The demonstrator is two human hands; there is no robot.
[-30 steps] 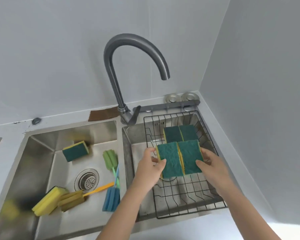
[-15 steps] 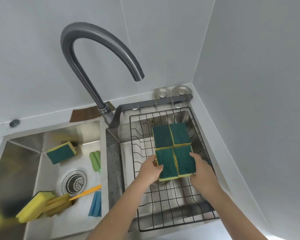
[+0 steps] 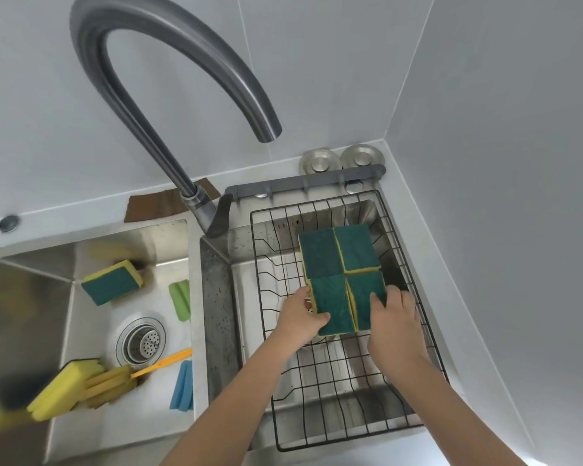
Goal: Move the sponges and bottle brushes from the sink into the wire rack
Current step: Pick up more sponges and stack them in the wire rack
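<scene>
- Four green-topped sponges sat in a two-by-two block inside the wire rack [image 3: 401,418], green faces up with yellow edges showing
- The near-left sponge [image 3: 332,306] was gripped at its left edge by the left hand [image 3: 298,316], thumb on the green face
- The near-right sponge [image 3: 364,297] was held by the right hand [image 3: 396,322], fingers lying over its right part
- The far-left sponge [image 3: 320,252] and far-right sponge [image 3: 356,247] lay just behind, touching the near pair, with no hand on them
- The rack rested over the right basin, filling most of it
- In the left sink basin [image 3: 31,297] another green sponge [image 3: 112,280] lay tilted near the back wall
- A green bottle brush [image 3: 179,299] lay beside the divider, its lower part hidden
- A blue bottle brush [image 3: 182,386] lay nearer the front, also partly hidden by the divider
- A yellow brush [image 3: 111,386] with an orange handle lay beside the drain strainer [image 3: 141,341], its head touching a yellow sponge [image 3: 61,390]
- The grey faucet [image 3: 169,95] arched over both basins
- Two round metal lids [image 3: 342,159] sat in the back corner of the tabletop
</scene>
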